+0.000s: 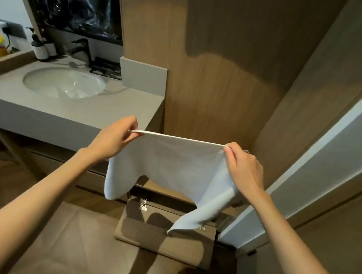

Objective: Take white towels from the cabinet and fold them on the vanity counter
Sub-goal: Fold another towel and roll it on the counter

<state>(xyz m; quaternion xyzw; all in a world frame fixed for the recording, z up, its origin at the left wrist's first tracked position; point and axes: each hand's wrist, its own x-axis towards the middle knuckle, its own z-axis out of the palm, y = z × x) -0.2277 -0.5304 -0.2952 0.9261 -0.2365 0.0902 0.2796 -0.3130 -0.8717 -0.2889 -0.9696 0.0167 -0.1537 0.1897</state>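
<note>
A white towel [171, 167] hangs in the air in front of me, its top edge pulled taut between both hands. My left hand [115, 137] pinches the top left corner. My right hand [244, 166] pinches the top right corner. The towel's lower corners droop, one down to the left and one toward the open cabinet door [164, 236], which is folded down near the floor. The grey vanity counter [100, 114] lies to the left, just beyond my left hand, with a round white sink [65, 83] set in it.
A black faucet [81, 49], soap dispensers [41, 48] and a dark tray [107, 67] stand at the back of the counter. A wood panel wall [218, 72] rises straight ahead. A door frame [334, 157] runs along the right. Drawers sit under the counter.
</note>
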